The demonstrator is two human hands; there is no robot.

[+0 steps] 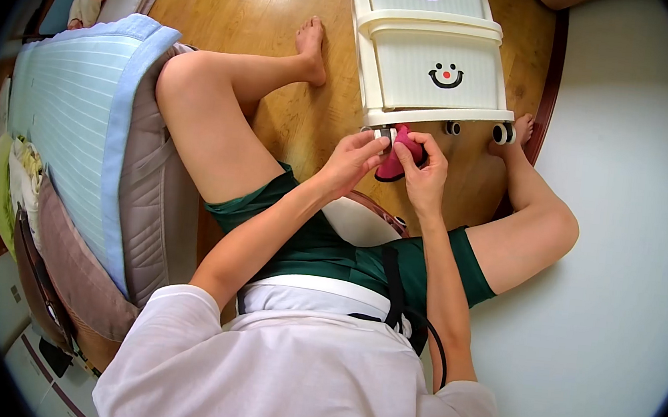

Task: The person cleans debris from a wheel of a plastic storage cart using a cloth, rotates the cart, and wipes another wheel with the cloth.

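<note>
A cream storage unit (431, 117) lies on the wooden floor with its wheels toward me, and smiley faces mark its drawers. My left hand (351, 160) has its fingers closed on a white and dark caster wheel (385, 137) at the unit's near left corner. Right beside that wheel, my right hand (426, 171) pinches a dark pink cloth (396, 163) with black edging. The cloth hangs just below the unit's edge. Two other casters (503, 134) show farther right along the same edge.
A bed with a light blue striped cover (76, 127) stands at the left. The pale wall (621, 236) is at the right. My bare legs spread to both sides of the unit, and a round light object (361, 223) sits between my thighs.
</note>
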